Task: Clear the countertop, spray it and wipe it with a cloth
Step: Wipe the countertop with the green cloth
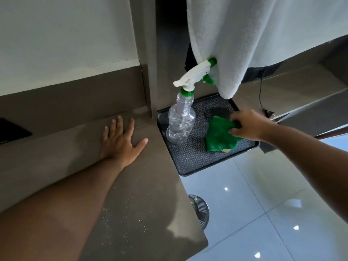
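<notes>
The right hand (pixel 248 125) is pinching the green cloth (pixel 220 136) in its fingers on the tray (pixel 190 157), while the left hand (pixel 120 140) is resting spread-fingered on the counter (pixel 143 194).

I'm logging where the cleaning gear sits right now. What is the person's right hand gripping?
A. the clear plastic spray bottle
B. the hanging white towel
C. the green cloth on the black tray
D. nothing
C: the right hand curls its fingers round the green cloth on the black patterned tray, while the clear plastic spray bottle stands untouched beside it.
</notes>
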Action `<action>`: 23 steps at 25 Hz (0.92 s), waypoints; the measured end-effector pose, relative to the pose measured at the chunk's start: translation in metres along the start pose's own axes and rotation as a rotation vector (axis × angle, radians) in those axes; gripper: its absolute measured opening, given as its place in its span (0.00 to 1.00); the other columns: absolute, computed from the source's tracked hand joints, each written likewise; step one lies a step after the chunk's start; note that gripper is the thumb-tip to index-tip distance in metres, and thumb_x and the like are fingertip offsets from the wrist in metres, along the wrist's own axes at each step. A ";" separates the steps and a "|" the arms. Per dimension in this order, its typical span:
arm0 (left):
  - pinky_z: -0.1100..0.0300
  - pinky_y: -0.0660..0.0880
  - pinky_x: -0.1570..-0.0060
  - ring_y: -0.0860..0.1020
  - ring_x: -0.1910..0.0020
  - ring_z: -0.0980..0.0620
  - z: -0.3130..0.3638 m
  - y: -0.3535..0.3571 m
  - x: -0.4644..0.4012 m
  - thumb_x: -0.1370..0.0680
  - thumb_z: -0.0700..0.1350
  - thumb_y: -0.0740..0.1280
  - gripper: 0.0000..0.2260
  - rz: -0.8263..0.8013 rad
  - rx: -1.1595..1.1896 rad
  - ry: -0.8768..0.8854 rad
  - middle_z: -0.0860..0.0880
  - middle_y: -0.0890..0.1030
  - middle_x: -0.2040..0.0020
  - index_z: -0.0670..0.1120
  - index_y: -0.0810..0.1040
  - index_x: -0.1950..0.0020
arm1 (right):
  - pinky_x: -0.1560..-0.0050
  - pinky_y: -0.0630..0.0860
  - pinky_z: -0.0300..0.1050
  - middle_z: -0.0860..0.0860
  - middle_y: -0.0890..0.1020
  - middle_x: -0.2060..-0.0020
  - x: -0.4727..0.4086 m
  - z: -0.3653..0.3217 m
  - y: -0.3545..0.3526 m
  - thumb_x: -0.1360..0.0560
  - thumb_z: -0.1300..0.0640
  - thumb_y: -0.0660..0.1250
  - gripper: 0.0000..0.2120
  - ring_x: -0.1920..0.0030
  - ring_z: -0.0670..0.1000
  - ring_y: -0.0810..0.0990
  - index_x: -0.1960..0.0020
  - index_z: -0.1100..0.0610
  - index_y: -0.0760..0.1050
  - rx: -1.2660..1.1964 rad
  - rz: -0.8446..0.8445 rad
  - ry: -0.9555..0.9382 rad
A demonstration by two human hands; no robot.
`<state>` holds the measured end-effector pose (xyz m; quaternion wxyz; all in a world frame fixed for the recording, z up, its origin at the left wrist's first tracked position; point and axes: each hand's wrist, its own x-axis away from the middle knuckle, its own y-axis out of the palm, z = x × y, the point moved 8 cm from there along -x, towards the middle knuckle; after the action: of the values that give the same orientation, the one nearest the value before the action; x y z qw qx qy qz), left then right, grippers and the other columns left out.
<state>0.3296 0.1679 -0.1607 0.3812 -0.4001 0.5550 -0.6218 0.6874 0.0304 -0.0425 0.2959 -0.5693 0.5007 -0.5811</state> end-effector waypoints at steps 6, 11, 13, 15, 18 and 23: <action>0.44 0.44 0.24 0.46 0.20 0.41 0.003 -0.006 0.004 0.27 0.75 0.45 0.41 -0.095 0.068 0.050 0.41 0.47 0.19 0.54 0.48 0.20 | 0.67 0.70 0.39 0.45 0.79 0.69 0.085 -0.118 -0.054 0.26 0.51 0.71 0.08 0.68 0.42 0.78 0.62 0.48 0.75 -0.064 -0.190 -0.172; 0.47 0.47 0.23 0.46 0.20 0.46 -0.046 -0.008 0.007 0.25 0.71 0.49 0.37 -0.188 0.129 0.170 0.46 0.45 0.18 0.56 0.48 0.20 | 0.60 0.74 0.36 0.40 0.83 0.60 0.087 -0.216 -0.028 0.26 0.46 0.70 0.02 0.60 0.39 0.81 0.56 0.42 0.78 -0.093 -0.645 -0.311; 0.45 0.49 0.23 0.48 0.20 0.44 -0.090 -0.010 0.013 0.25 0.71 0.47 0.38 -0.156 0.077 0.105 0.46 0.47 0.18 0.54 0.50 0.20 | 0.57 0.73 0.42 0.43 0.82 0.58 0.056 -0.239 0.005 0.25 0.47 0.69 0.04 0.56 0.43 0.80 0.52 0.45 0.77 0.034 -0.654 -0.316; 0.44 0.49 0.23 0.49 0.20 0.43 -0.138 -0.011 0.022 0.25 0.71 0.45 0.38 -0.114 0.042 0.032 0.46 0.49 0.18 0.53 0.51 0.20 | 0.54 0.73 0.45 0.46 0.80 0.53 0.019 -0.264 0.043 0.24 0.49 0.69 0.08 0.50 0.50 0.79 0.48 0.51 0.76 0.166 -0.625 -0.338; 0.42 0.47 0.24 0.51 0.20 0.43 -0.186 -0.008 0.039 0.24 0.70 0.44 0.35 -0.054 0.027 0.005 0.46 0.51 0.19 0.55 0.53 0.20 | 0.43 0.73 0.49 0.53 0.75 0.39 -0.037 -0.289 0.071 0.24 0.51 0.69 0.18 0.39 0.56 0.74 0.36 0.53 0.74 0.354 -0.453 -0.312; 0.41 0.51 0.25 0.57 0.22 0.42 -0.199 -0.006 0.048 0.21 0.64 0.49 0.28 0.084 0.084 -0.022 0.44 0.59 0.20 0.56 0.59 0.22 | 0.41 0.74 0.58 0.53 0.75 0.38 -0.058 -0.286 0.059 0.30 0.49 0.73 0.28 0.39 0.59 0.76 0.33 0.48 0.68 0.291 0.127 -0.163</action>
<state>0.1277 0.2012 -0.1637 0.4293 -0.3670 0.5406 -0.6236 0.4102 0.1347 -0.0753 0.4507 -0.5328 0.4209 -0.5795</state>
